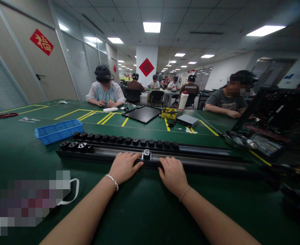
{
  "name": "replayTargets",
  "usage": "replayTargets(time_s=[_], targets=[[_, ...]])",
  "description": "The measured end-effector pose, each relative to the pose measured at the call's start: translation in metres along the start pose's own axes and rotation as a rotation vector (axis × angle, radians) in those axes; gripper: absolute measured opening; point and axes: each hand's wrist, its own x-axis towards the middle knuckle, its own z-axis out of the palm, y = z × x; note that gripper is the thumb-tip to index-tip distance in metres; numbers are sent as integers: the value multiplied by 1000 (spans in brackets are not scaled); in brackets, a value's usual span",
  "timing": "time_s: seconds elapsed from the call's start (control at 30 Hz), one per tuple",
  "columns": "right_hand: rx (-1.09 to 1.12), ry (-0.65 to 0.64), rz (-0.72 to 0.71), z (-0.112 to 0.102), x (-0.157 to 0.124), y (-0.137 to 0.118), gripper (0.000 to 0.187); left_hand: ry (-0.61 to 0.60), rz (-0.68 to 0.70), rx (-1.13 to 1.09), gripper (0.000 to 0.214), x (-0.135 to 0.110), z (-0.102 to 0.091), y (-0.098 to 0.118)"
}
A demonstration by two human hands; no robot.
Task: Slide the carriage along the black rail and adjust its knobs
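Observation:
A long black rail [203, 161] with a shiny channel lies across the table in front of me. My left hand [124, 166] has its fingers over the near edge and its thumb along the front side. My right hand [174, 173] grips that same edge farther right, fingers curled over it. Between them a small black-and-silver block [146, 154] sits in the channel, close to my left fingertips. More small black blocks [73, 145] stand at the left end. Behind runs a second black rail [203, 150] with a row of black round-topped pieces [128, 140].
Left of the rails is a blue plastic basket [59, 131]. Behind them lie a black flat panel [142, 114], a grey box [187, 120] and a white bottle [183, 101]. A metal bowl [239, 139] and dark equipment [280, 119] stand right. People sit opposite.

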Motion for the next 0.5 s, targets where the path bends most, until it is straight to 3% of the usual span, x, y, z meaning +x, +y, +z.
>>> replayTargets(time_s=[0.2, 0.33, 0.5], targets=[[41, 36, -57, 4, 1, -7, 36, 7, 18, 14, 39, -1, 1, -1], [104, 0, -119, 4, 5, -14, 50, 8, 15, 17, 38, 0, 2, -1], [76, -47, -117, 1, 8, -18, 55, 3, 7, 23, 40, 1, 2, -1]])
